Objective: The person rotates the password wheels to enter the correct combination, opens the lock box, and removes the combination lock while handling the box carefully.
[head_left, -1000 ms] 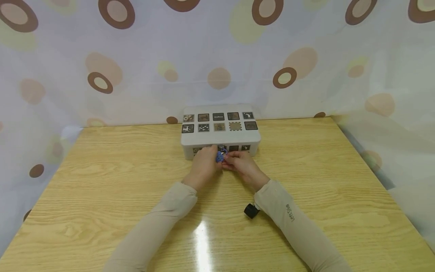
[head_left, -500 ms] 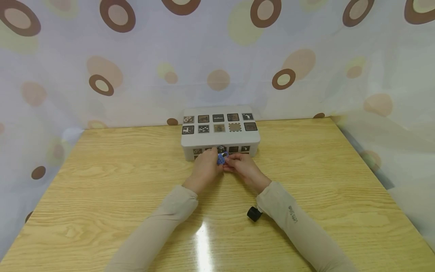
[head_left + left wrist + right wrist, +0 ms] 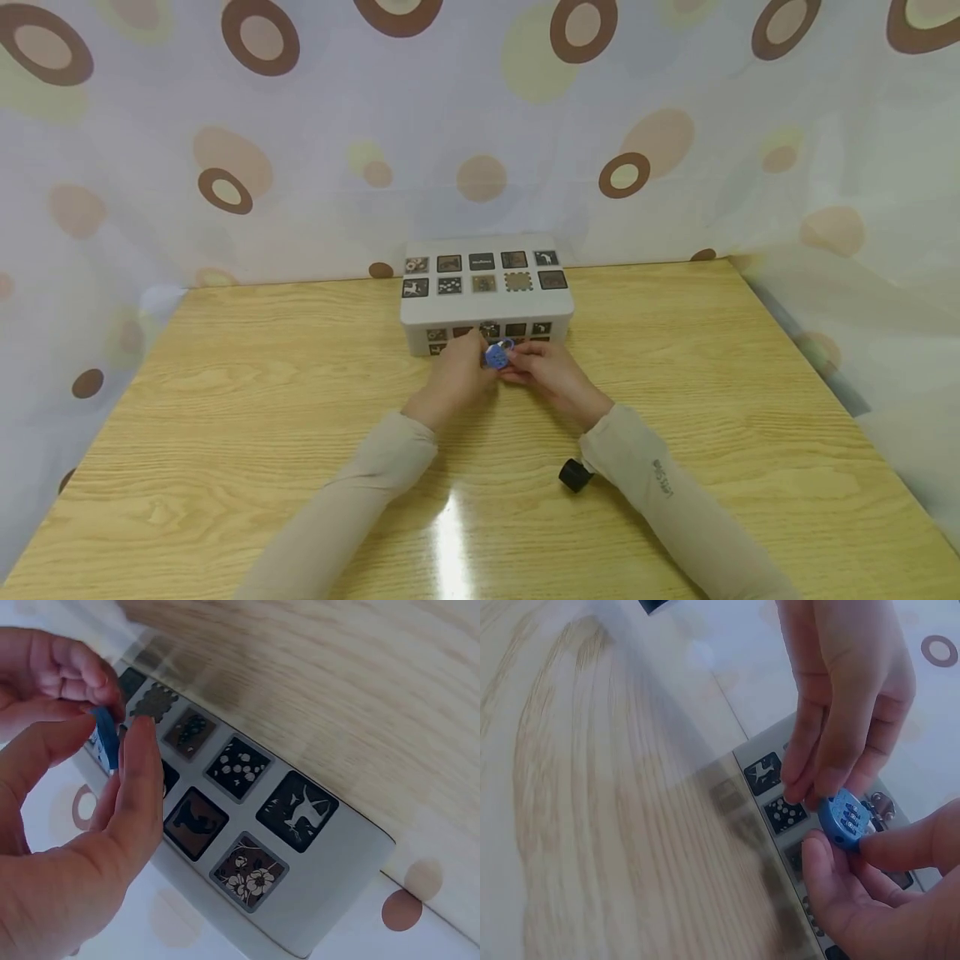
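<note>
A small blue combination padlock point(image 3: 497, 357) is held between both hands, just in front of a white box point(image 3: 486, 308). My left hand point(image 3: 455, 372) pinches one side of its body with thumb and fingers. From the other side, my right hand point(image 3: 553, 375) grips it near the looped shackle. In the right wrist view the number dials on the padlock point(image 3: 849, 816) face up. Edge-on, the padlock point(image 3: 106, 739) shows as a thin blue strip in the left wrist view. A metal clasp point(image 3: 883, 804) sits on the box's front, apart from the padlock.
The box lid bears dark picture squares and is down. Behind it hangs a white curtain point(image 3: 315, 150) with brown and beige dots. A black wrist camera point(image 3: 575, 475) sticks out from the right sleeve above the wooden table point(image 3: 262, 400).
Both hands have drawn the padlock slightly right and toward me, away from the box's clasp. More of the padlock's face shows now. The box has stayed in place.
</note>
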`<state>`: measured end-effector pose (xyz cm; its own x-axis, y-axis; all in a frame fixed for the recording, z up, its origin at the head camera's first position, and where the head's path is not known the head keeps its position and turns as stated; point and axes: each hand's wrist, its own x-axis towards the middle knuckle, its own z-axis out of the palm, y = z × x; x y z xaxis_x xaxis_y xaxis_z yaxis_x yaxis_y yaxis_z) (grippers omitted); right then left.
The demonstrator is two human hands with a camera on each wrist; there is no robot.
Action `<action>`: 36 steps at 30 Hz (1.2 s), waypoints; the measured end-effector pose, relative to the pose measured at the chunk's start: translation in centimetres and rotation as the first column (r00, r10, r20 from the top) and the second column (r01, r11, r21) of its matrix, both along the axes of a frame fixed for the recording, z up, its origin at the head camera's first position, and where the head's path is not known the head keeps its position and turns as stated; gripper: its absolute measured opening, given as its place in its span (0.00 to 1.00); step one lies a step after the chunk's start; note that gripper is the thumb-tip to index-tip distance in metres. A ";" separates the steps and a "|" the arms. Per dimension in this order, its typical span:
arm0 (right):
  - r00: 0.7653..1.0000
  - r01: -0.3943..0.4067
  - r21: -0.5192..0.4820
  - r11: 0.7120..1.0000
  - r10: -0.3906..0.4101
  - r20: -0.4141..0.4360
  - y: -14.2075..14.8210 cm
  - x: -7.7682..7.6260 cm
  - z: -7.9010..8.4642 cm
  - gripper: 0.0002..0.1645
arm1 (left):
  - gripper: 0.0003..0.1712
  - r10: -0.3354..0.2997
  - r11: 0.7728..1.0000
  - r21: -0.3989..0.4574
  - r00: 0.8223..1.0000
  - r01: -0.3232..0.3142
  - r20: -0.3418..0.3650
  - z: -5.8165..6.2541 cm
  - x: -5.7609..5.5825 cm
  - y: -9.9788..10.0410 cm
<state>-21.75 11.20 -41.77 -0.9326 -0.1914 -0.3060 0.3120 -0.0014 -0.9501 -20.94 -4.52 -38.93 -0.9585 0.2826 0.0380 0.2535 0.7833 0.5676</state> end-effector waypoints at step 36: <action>0.996 -0.067 0.099 0.993 0.071 -0.046 6.8 1.6 1.0 0.23 | 0.16 -0.119 0.791 0.568 0.852 -0.229 0.509 0.0 0.4 4.1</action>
